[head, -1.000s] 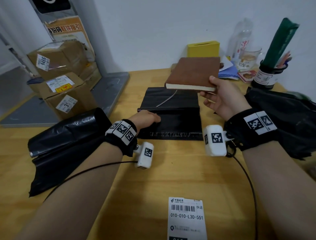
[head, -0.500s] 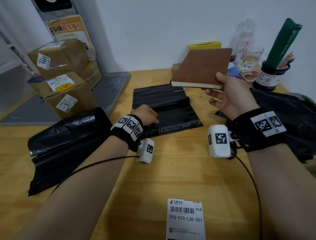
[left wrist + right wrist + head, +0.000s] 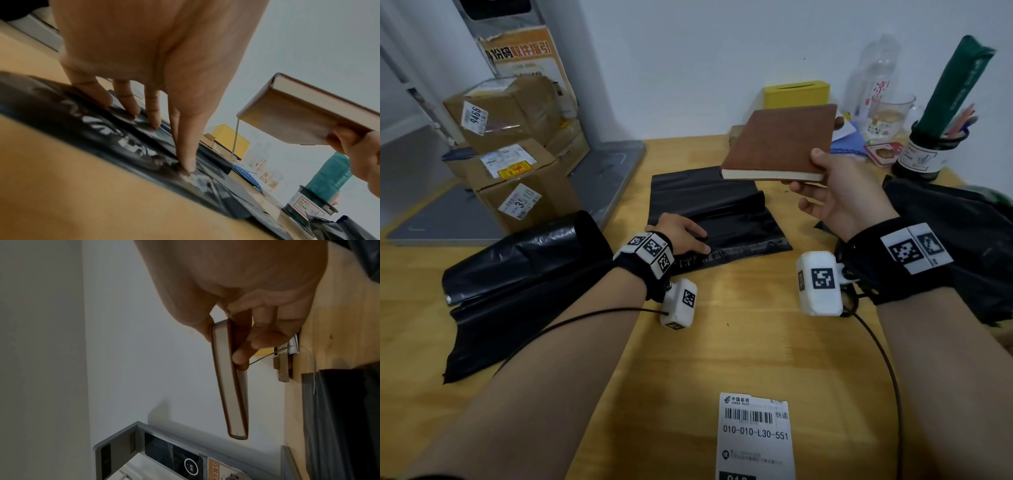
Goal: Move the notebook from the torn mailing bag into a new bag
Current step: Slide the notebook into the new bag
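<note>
Head view: right hand (image 3: 849, 202) pinches the brown notebook (image 3: 780, 144) by its near corner, thumb on top, fingers beneath, held in the air at upper centre. Left hand (image 3: 681, 236) presses straight fingers (image 3: 131, 104) onto the black mailing bag (image 3: 709, 212) on the table (image 3: 722, 342).

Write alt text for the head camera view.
The right hand holds a brown notebook above a flat black bag on a wooden table, while the left hand presses the bag's near edge.
</note>
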### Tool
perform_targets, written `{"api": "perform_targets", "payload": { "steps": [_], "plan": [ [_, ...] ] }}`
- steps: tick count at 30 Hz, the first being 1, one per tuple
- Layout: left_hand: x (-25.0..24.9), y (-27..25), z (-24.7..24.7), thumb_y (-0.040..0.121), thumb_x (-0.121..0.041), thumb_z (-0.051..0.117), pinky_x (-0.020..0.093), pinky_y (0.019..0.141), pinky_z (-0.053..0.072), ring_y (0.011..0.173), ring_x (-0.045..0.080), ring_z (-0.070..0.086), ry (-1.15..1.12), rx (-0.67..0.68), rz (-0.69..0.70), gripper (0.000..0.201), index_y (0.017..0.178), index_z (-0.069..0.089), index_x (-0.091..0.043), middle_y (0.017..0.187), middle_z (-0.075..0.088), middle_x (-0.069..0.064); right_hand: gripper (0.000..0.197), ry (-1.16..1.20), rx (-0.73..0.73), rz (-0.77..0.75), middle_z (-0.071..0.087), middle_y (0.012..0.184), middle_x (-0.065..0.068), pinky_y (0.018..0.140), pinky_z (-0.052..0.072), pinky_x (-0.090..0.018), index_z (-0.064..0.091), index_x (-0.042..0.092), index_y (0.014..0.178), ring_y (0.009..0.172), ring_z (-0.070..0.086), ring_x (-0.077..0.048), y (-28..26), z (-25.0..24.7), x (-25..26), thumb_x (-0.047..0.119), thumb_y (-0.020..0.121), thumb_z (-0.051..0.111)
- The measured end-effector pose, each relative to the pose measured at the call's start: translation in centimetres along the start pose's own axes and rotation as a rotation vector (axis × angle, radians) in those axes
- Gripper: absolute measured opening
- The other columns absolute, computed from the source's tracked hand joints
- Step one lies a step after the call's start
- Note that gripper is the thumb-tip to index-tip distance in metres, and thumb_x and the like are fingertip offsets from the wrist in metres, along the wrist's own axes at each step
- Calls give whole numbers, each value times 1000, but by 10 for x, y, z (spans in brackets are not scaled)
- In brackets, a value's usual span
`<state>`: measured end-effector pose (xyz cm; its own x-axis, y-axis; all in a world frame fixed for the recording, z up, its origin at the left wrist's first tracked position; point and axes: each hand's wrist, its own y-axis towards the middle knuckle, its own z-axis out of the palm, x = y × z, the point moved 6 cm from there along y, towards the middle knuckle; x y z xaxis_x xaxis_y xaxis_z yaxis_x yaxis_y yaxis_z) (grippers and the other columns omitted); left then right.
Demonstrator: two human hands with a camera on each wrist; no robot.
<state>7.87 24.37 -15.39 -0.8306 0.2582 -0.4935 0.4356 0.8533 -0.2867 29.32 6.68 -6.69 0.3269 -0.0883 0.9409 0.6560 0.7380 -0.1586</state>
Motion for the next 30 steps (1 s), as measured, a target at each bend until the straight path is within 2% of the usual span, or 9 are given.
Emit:
{"api": "perform_targets", "payload": {
  "steps": [3, 10, 13, 16, 18, 21, 24, 26, 30],
  "plan": [
    [1, 2, 1, 36, -67, 78, 44, 107, 43, 130, 29, 46, 10, -15, -13, 29, 61, 64, -66, 138, 53, -3, 15, -3, 1, -1, 75, 67, 4, 57, 47, -28, 62, 19, 113, 59, 67, -14, 0, 0, -1, 29, 103, 55],
    [-2, -6, -3, 67, -55, 83, 42, 111, 38, 128, 23, 50, -10, -58, -20, 23, 53, 65, -62, 131, 61, -5, 24, -11, 7, 6, 76, 81, 1, 57, 48, -27, 61, 17, 122, 62, 69, -14, 4, -1, -4, 30, 103, 56],
    [3, 1, 0, 59, -61, 81, 43, 111, 39, 126, 25, 52, -48, -19, -49, 11, 60, 71, -57, 129, 64, -2, 22, -18, 23, 12, 77, 73, 2, 58, 48, -28, 61, 18, 120, 61, 68, -14, 4, 0, -4, 31, 104, 54],
    [3, 2, -1, 49, -62, 81, 40, 105, 46, 114, 22, 61, -119, -27, -84, 41, 82, 81, -37, 115, 71, 0, 25, -4, 20, 25, 76, 81, -1, 58, 52, -28, 61, 16, 123, 62, 69, -15, 4, 0, -5, 30, 103, 56],
    [3, 0, -3, 66, -50, 84, 37, 100, 51, 106, 20, 65, -141, -28, -106, 51, 106, 78, -19, 114, 72, 3, 25, 40, 31, 65, 73, 88, 0, 63, 59, -36, 61, 17, 123, 65, 71, -17, 3, 1, -7, 31, 103, 57],
    [3, 1, -7, 78, -43, 81, 37, 95, 53, 109, 26, 63, -160, -33, -145, 59, 122, 67, -6, 121, 67, 9, 20, 164, 116, 168, 70, 98, 0, 71, 61, -57, 59, 20, 119, 72, 72, -18, 0, 8, -16, 32, 104, 56],
    [-1, -2, -9, 79, -42, 80, 37, 87, 54, 101, 29, 65, -190, -10, -169, 60, 118, 63, 0, 114, 67, 11, 24, 250, 217, 245, 74, 100, -4, 80, 56, -65, 59, 19, 122, 70, 69, -15, -5, 21, -25, 34, 106, 51],
    [-3, -2, -6, 75, -40, 84, 43, 89, 57, 96, 31, 68, -219, 10, -161, 57, 113, 66, -1, 108, 71, 13, 28, 279, 259, 286, 73, 98, -5, 85, 53, -67, 62, 16, 120, 70, 68, -14, -8, 31, -35, 35, 107, 47],
    [-3, 0, -1, 75, -36, 84, 44, 88, 58, 94, 30, 69, -216, -28, -124, 50, 111, 69, -4, 104, 72, 13, 31, 253, 254, 373, 72, 99, -4, 83, 50, -69, 61, 14, 122, 70, 67, -13, -13, 44, -64, 37, 107, 46]
  ]
}}
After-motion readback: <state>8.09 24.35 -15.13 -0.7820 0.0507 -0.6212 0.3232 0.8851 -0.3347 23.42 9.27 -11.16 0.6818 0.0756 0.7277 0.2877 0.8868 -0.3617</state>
